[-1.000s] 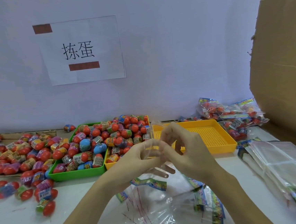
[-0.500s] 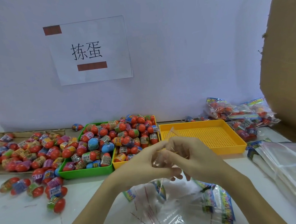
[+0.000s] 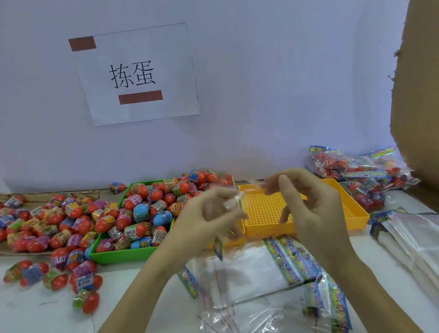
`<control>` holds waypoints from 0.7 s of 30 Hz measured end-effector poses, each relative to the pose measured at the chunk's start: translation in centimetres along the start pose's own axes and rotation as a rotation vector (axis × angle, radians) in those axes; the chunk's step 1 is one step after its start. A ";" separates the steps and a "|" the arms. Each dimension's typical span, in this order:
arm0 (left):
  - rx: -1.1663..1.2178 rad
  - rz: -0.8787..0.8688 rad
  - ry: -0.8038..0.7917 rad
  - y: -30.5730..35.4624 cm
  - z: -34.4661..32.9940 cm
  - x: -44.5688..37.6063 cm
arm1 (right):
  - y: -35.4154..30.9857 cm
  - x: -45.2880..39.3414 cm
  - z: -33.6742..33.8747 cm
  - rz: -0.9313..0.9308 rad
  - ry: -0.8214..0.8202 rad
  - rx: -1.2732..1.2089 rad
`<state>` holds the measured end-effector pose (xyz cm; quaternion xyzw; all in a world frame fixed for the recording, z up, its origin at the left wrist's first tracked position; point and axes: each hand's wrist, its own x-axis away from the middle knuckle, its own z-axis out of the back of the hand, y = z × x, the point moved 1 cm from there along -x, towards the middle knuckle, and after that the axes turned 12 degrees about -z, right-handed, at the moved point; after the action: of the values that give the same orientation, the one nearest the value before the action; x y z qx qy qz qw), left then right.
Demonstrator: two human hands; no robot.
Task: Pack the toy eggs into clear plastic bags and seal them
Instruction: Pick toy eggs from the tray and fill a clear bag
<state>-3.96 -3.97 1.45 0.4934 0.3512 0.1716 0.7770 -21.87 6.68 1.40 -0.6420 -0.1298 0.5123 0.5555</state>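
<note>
Both hands are raised over the middle of the tabletop [image 3: 36, 331], in front of the yellow tray [image 3: 352, 218]. The left hand [image 3: 212, 218] pinches a thin, blurred piece of clear plastic, probably a bag's flap or its peel-off strip; the right hand [image 3: 305, 206] has its fingers curled near the other end, but whether it grips anything I cannot tell.

The film looks light and slippery, so it could slip from the pinch, or a sticky flap could fold onto itself and spoil the seal.

No toy egg is in hand. The toy eggs [image 3: 148, 216] fill the green tray [image 3: 119, 255] toward the left back edge, and more lie loose at the left side. Empty bags [image 3: 250, 273] lie flat by the near edge under the wrists, and a stack of bags [image 3: 434, 242] sits at the right edge. Filled bags [image 3: 358, 169] are piled at the back right, beside a cardboard box [image 3: 428, 92]. The scattered bags and strips below could catch a sticky flap.
</note>
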 end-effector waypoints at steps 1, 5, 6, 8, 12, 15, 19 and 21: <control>0.027 -0.007 0.132 -0.4 0.7 -0.2 | 0.3 -0.2 0.4 -0.034 0.036 -0.026; -0.346 -0.047 0.603 -2.5 3.5 -0.6 | 1.8 -0.5 0.2 -0.116 0.028 0.093; -0.477 -0.060 0.623 -2.9 3.8 -0.5 | 2.0 -0.4 -0.1 -0.126 0.009 0.133; -0.607 -0.051 0.557 -3.6 4.1 -0.5 | 2.1 -0.2 -0.7 -0.140 -0.038 0.191; -0.756 0.019 0.373 -4.3 3.9 -0.6 | 2.6 0.2 -1.4 -0.132 -0.140 0.276; -0.866 0.012 0.350 -4.4 4.0 -0.5 | 2.7 0.3 -1.8 -0.119 -0.170 0.320; -0.846 -0.057 0.383 -4.0 3.7 -0.4 | 2.9 0.3 -1.8 -0.152 -0.184 0.338; -0.722 -0.135 0.460 -3.4 3.3 -0.4 | 3.0 0.2 -1.9 -0.218 -0.171 0.292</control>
<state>-2.15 -7.94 -0.48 0.1147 0.4640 0.3379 0.8108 -21.50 4.70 -1.54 -0.4909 -0.1696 0.5149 0.6820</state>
